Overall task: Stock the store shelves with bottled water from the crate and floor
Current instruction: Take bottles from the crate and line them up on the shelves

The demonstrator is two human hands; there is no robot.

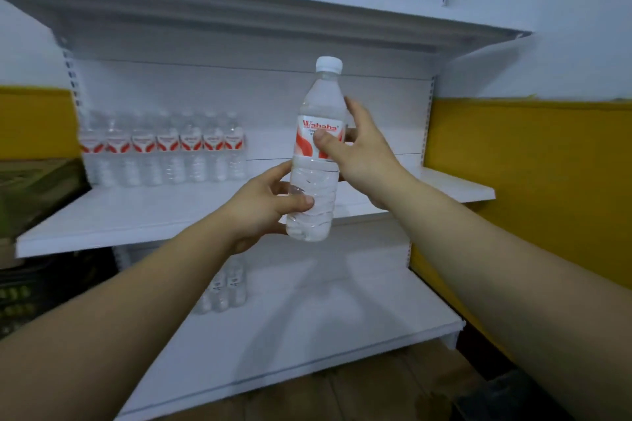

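I hold one clear water bottle (pixel 316 161) upright in front of the middle shelf (pixel 136 219); it has a white cap and a red-and-white label. My left hand (pixel 270 205) grips its lower ribbed part. My right hand (pixel 359 147) holds the label area, thumb on the front. A row of several matching bottles (pixel 164 150) stands at the back left of that shelf. A few more bottles (pixel 225 287) stand on the bottom shelf (pixel 307 328), partly hidden by my left forearm.
A white shelf (pixel 239 10) overhangs the middle one. Cardboard boxes and a dark crate (pixel 30 215) sit to the left of the unit. A yellow and white wall (pixel 533 161) lies to the right. Brown floor tiles (pixel 376 390) show below.
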